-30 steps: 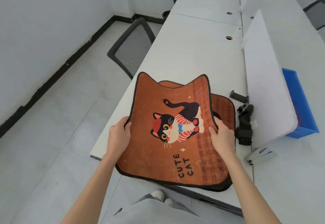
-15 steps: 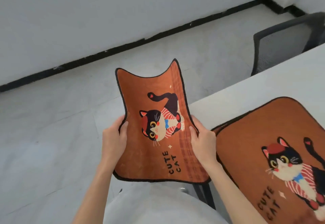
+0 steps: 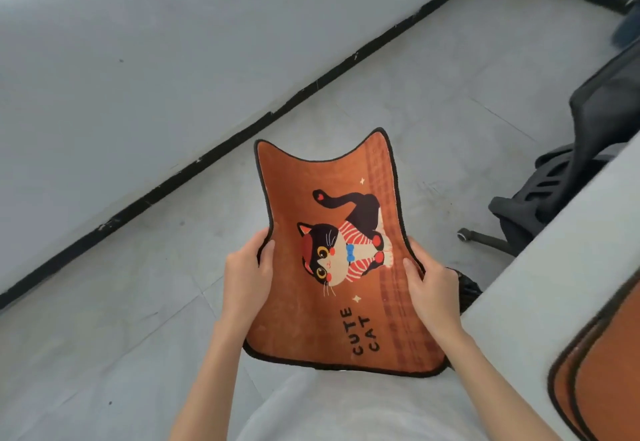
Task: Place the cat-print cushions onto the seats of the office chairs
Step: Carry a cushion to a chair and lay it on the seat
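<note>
An orange cat-print cushion (image 3: 346, 260) with a black trim and the words "CUTE CAT" hangs in the air over the floor, bowed inward between my hands. My left hand (image 3: 247, 276) grips its left edge and my right hand (image 3: 433, 291) grips its right edge. More orange cushions (image 3: 602, 381) lie stacked on the white desk (image 3: 540, 295) at the lower right, partly cut off by the frame. A black office chair (image 3: 568, 177) stands at the right, tucked against the desk; its seat is mostly hidden.
A white wall with a black skirting strip (image 3: 194, 167) runs diagonally across the left. Grey tiled floor (image 3: 433, 94) lies between the wall and the desk. The chair's wheeled base (image 3: 485, 238) sticks out near the desk corner.
My view has swung further left, away from the desk. The cushion in both hands has come off the stack and now hangs over the floor; the chair has moved to the right edge of view.
</note>
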`<state>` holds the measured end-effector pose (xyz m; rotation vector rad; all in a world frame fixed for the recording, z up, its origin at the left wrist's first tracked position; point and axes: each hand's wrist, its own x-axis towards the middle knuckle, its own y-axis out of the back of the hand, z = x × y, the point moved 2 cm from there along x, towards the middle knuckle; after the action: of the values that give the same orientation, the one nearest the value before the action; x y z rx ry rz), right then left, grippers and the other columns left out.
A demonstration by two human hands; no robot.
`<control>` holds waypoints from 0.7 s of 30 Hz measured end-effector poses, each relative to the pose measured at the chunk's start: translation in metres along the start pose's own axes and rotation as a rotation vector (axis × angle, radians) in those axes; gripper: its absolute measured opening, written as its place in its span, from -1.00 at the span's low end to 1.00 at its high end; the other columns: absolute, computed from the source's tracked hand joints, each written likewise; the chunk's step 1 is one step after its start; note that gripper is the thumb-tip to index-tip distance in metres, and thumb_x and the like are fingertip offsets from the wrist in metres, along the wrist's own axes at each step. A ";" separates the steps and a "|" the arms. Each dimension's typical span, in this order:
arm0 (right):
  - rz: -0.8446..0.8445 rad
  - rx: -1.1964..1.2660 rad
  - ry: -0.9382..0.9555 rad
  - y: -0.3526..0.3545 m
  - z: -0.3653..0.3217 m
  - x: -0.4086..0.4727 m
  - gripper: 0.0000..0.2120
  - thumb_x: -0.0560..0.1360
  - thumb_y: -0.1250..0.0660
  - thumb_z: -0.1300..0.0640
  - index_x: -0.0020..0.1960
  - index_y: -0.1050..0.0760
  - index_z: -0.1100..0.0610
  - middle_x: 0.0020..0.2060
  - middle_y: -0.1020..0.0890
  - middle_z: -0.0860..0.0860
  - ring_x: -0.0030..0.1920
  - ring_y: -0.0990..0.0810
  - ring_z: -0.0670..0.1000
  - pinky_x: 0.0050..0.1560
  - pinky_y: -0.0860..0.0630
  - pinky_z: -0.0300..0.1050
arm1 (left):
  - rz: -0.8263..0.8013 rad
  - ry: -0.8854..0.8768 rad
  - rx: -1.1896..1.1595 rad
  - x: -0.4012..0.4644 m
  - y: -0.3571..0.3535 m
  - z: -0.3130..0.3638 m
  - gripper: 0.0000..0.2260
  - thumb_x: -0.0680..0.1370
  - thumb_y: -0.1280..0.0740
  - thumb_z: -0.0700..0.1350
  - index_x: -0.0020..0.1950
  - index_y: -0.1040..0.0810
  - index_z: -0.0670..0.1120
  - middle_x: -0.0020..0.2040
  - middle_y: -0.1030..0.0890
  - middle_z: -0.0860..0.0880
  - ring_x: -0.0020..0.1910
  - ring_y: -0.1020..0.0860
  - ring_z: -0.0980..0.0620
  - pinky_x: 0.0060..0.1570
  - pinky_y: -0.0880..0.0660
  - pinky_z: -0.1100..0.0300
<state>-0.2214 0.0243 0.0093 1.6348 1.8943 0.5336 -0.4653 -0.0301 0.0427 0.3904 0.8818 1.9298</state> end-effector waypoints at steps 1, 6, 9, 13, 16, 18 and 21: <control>0.021 0.002 -0.035 -0.001 -0.001 0.013 -0.64 0.55 -0.21 0.23 0.34 -0.39 0.14 0.12 -0.63 0.05 -0.12 -0.53 -0.13 -0.03 -0.35 -0.50 | -0.041 -0.023 0.013 0.023 -0.004 0.006 -0.72 0.59 -0.17 -0.16 0.27 -0.50 -0.10 0.00 -0.61 0.04 -0.12 -0.55 0.10 -0.16 -0.42 0.37; 0.108 0.024 -0.188 -0.008 0.000 0.107 -0.62 0.55 -0.20 0.20 0.36 -0.38 0.13 0.21 -0.58 0.05 0.07 -0.61 0.06 0.12 -0.40 -0.25 | -0.175 -0.119 0.050 0.139 -0.043 0.042 -0.70 0.60 -0.16 -0.15 0.31 -0.47 -0.10 0.09 -0.63 -0.03 0.00 -0.60 -0.01 0.00 -0.52 0.19; 0.111 0.043 -0.242 -0.010 -0.008 0.167 -0.62 0.55 -0.20 0.19 0.37 -0.36 0.14 0.21 -0.58 0.11 0.15 -0.58 0.10 0.20 -0.40 -0.18 | -0.168 -0.149 0.051 0.197 -0.057 0.059 -0.71 0.59 -0.17 -0.15 0.29 -0.48 -0.10 -0.07 -0.62 0.01 -0.22 -0.57 0.08 -0.16 -0.51 0.22; 0.118 0.040 -0.190 0.010 -0.034 0.287 -0.61 0.55 -0.20 0.17 0.38 -0.36 0.14 0.23 -0.57 0.09 0.17 -0.57 0.08 0.26 -0.38 -0.16 | -0.091 -0.133 0.042 0.291 -0.074 0.095 -0.72 0.59 -0.17 -0.15 0.27 -0.50 -0.09 -0.28 -0.60 0.05 -0.40 -0.51 0.03 -0.33 -0.45 0.27; 0.162 0.002 -0.107 0.039 -0.057 0.375 -0.63 0.56 -0.19 0.17 0.36 -0.39 0.08 0.19 -0.60 0.06 0.12 -0.60 0.09 0.17 -0.44 -0.17 | -0.042 -0.140 0.012 0.360 -0.082 0.131 -0.71 0.59 -0.18 -0.17 0.29 -0.48 -0.12 -0.30 -0.48 0.24 -0.37 -0.45 0.20 -0.28 -0.37 0.42; 0.182 -0.022 -0.079 0.057 -0.068 0.424 -0.63 0.56 -0.18 0.16 0.36 -0.39 0.06 0.15 -0.63 0.06 0.06 -0.62 0.12 0.14 -0.47 -0.13 | -0.014 -0.132 -0.002 0.401 -0.091 0.152 -0.71 0.59 -0.17 -0.15 0.30 -0.47 -0.14 -0.30 -0.45 0.24 -0.36 -0.42 0.23 -0.26 -0.39 0.40; 0.229 -0.028 -0.054 0.083 -0.073 0.495 -0.64 0.56 -0.18 0.16 0.35 -0.40 0.06 0.11 -0.65 0.09 0.00 -0.64 0.14 0.12 -0.49 -0.10 | -0.016 -0.146 -0.049 0.467 -0.116 0.188 -0.70 0.60 -0.15 -0.13 0.30 -0.47 -0.14 -0.17 -0.57 0.08 -0.32 -0.46 0.22 -0.28 -0.42 0.47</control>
<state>-0.2489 0.5298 0.0358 1.8403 1.6639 0.5990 -0.5158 0.4836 0.0474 0.4864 0.7390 1.8786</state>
